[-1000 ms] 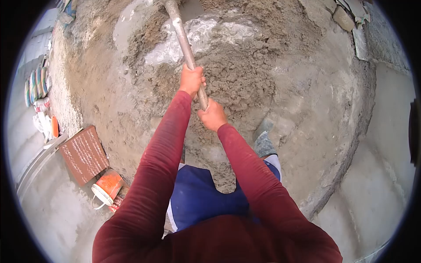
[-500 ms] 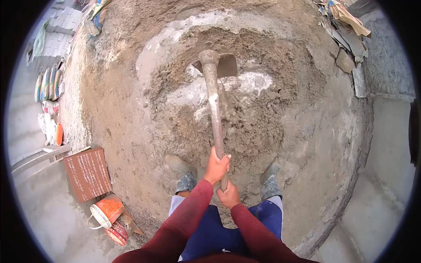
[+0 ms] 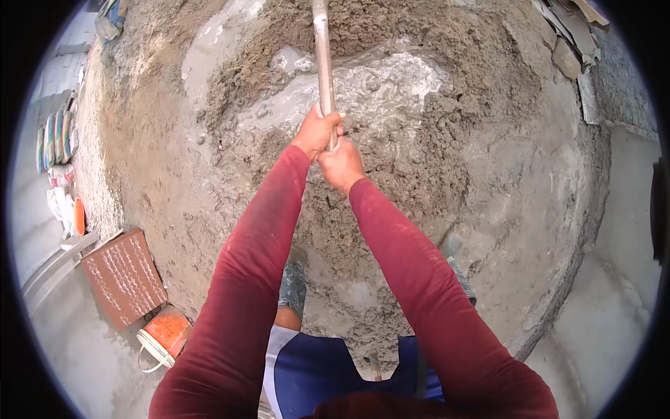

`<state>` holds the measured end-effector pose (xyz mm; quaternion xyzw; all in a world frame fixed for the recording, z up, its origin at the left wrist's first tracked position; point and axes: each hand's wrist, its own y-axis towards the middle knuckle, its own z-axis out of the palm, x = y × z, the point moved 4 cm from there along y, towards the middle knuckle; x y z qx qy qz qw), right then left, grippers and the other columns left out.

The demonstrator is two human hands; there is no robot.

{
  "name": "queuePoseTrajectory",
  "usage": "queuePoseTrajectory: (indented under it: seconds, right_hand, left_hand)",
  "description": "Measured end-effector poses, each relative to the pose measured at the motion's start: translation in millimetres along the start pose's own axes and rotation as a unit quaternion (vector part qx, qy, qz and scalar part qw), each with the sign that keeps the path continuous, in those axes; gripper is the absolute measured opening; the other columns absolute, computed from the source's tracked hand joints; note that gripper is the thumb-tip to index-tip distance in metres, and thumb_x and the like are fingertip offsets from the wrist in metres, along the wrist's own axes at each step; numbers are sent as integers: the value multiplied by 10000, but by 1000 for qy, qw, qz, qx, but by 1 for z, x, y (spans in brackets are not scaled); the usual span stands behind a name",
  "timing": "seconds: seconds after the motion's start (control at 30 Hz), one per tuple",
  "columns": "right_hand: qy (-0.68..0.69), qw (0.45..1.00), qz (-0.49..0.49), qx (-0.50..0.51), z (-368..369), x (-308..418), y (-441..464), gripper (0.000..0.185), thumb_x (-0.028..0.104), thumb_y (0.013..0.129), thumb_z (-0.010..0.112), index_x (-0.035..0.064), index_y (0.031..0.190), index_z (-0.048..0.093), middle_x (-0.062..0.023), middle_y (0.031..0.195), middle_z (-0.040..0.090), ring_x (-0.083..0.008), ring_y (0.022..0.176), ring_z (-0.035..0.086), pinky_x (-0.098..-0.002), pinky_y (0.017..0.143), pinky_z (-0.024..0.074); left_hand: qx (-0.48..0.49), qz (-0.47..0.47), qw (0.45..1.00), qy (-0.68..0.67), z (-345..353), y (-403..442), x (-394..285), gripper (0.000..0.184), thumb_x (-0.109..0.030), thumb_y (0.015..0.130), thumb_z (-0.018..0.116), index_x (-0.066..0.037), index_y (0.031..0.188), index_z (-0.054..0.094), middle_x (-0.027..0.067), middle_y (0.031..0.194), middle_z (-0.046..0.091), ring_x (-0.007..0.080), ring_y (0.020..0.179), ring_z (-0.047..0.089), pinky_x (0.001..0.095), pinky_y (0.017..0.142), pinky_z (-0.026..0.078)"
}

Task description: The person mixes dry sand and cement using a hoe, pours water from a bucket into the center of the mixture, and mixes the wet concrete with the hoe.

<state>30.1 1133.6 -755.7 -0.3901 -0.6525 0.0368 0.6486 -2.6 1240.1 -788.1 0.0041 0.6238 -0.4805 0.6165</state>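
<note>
Both my hands are wrapped around the wooden handle of a hoe (image 3: 323, 59). My left hand (image 3: 319, 131) grips higher up the handle. Just below it, close to the handle's end, is my right hand (image 3: 341, 165). The hoe's blade lies beyond the top edge of the head view, so it is hidden. Under the handle spreads a heap of wet grey mortar (image 3: 391, 150), with a shiny pool of watery cement (image 3: 398, 73) in its middle. My arms are stretched out forward, in dark red sleeves.
My boots (image 3: 294, 279) stand on the mortar-smeared ground. At the left lie a brown ridged board (image 3: 125, 278), an orange bucket (image 3: 166, 334) and several striped sacks (image 3: 57, 140). Torn paper sacks (image 3: 569, 42) lie at the upper right, near a raised edge (image 3: 585, 223).
My hands have moved forward and up, stretching my arms. The hoe's head, visible over the heap before, has gone out of view at the top. More wet cement shows in the middle.
</note>
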Motion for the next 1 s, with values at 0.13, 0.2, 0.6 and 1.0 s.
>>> queuePoseTrajectory:
  seconds: [0.13,0.2,0.6,1.0]
  right_hand:
    - [-48,999,-12,16,9,-52,-89,371,209,807,657,-17,1099,619,-296,909,694,-459,890,684,-514,784,536]
    - [-61,995,-35,67,20,-36,-99,426,210,791,661,-26,1138,590,-296,894,690,-483,875,669,-528,791,532]
    - [-42,972,175,154,15,-45,-236,387,243,762,686,-75,979,645,-308,924,685,-460,914,677,-499,806,538]
    - [-24,992,110,54,-101,-8,-371,449,191,744,706,-9,1125,579,-316,834,661,-497,827,663,-537,746,515]
  left_hand:
    - [-39,3,997,-60,8,-112,46,346,-81,951,650,-71,1217,429,35,880,539,130,702,577,275,630,505]
    - [-68,58,993,-75,-3,-133,21,304,-92,956,651,-77,1169,435,34,838,554,122,668,574,275,593,515]
    - [-214,-130,967,-54,-18,-201,74,230,-115,920,648,-116,1022,442,27,776,513,125,565,523,303,475,471]
    - [-112,-24,993,-5,155,-312,8,278,-117,972,641,-101,1133,414,35,817,521,120,563,546,283,496,471]
